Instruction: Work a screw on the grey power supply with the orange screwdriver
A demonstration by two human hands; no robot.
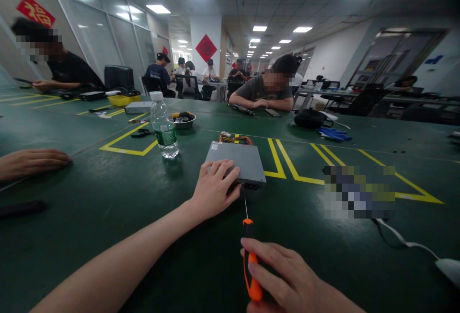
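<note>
grey box [247, 162] on table [172, 274] | left hand [214, 186] over its near side, fingers slightly spread, likely bracing it | right hand [287, 274] pinching screwdriver [247, 229] handle, shaft toward box's near face, probably for aim

Left hand [214, 189] palm down; right hand [291, 272], fingers [268, 252] curled.

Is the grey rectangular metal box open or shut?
Shut, as far as visible: the grey rectangular metal box shows a flat, unbroken top beyond the left hand. Its underside is hidden.
</note>
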